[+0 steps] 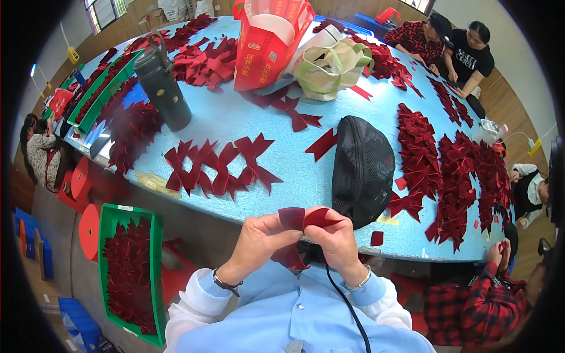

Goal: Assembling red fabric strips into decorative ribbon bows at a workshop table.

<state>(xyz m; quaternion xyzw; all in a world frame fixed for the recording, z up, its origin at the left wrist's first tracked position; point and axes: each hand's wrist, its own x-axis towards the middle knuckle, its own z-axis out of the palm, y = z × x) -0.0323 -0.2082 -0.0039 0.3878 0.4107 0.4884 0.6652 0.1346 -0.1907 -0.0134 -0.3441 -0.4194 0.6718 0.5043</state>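
Observation:
Just past the table's near edge, my left hand [256, 240] and my right hand [336, 242] are closed on one dark red velvet ribbon bow [292, 218]. Both thumbs and forefingers pinch it near its middle, and one loop stands out on each side. A ribbon tail hangs below my fingers. Ahead of my left hand lies a row of finished-looking bows [222, 167]. Beyond my right hand rests a black mesh zip case [360, 176], with a flat ribbon piece [322, 145] at its left and a small red scrap [377, 238] near the edge.
The blue table [306, 167] carries heaps of red bows [419, 150], a dark thermos [163, 88], a red paper bag [259, 59] and a cream tote [321, 73]. At lower left, a green crate [158, 282] holds bows beside red stools [89, 232]. Several people sit around the table.

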